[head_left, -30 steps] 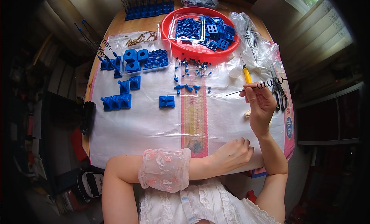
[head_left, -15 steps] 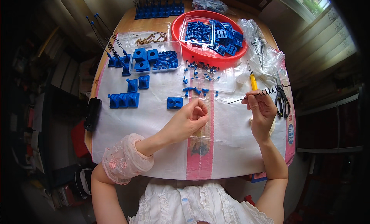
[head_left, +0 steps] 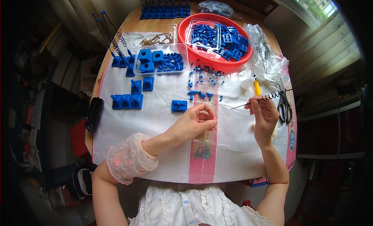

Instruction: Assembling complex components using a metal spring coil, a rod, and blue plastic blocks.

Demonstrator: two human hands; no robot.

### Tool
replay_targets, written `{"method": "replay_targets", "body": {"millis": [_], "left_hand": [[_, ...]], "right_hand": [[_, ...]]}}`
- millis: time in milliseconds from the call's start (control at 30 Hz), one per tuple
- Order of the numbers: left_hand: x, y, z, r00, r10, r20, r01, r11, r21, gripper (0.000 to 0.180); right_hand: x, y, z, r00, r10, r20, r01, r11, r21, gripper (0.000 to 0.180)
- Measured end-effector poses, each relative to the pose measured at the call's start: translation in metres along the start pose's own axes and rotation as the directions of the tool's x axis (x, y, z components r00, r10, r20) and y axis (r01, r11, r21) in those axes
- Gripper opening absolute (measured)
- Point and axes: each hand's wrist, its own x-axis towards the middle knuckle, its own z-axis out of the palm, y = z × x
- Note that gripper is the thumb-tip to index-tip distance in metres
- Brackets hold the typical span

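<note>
While right hand [head_left: 264, 115] holds, spring rod [head_left: 261, 100] lies left-right.

Thin dark wire rod with a coiled spring section [head_left: 268, 98], held up off the white woven sheet.

The rod lies nearly level, tilted slightly: its bare straight end points toward 8 o'clock, its coiled end toward 2 o'clock, reaching out over the black-handled scissors [head_left: 284, 108]. The right hand [head_left: 265, 116] pinches it from below near the middle, where the straight part meets the coil. The left hand [head_left: 194, 123], at 9 o'clock of the rod and apart from it, has fingertips curled together; whether they hold a small piece cannot be told. Small blue plastic pegs [head_left: 200, 94] lie loose at 12 o'clock of that hand.
</note>
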Motion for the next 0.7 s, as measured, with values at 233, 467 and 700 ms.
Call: {"method": "replay_targets", "body": {"millis": [233,467,700], "left_hand": [[-0.001,-0.007,-0.004,0.999,0.006,0.053,-0.005,1.0,-0.023,0.012],[-0.006,0.003,-0.001,0.999,0.041,0.005,-0.041,0.997,-0.061,0.015],[-0.005,-0.002,-0.003,1.0,-0.005,0.019,0.008,0.984,-0.176,0.016]], "right_hand": [[0.002,0.001,0.003,1.0,-0.012,-0.016,0.012,1.0,0.013,0.008],[0.002,0.001,-0.001,1.0,-0.014,-0.02,0.014,1.0,-0.012,0.008],[0.003,0.002,-0.002,0.999,-0.022,-0.03,0.021,1.0,-0.008,0.008]]}}
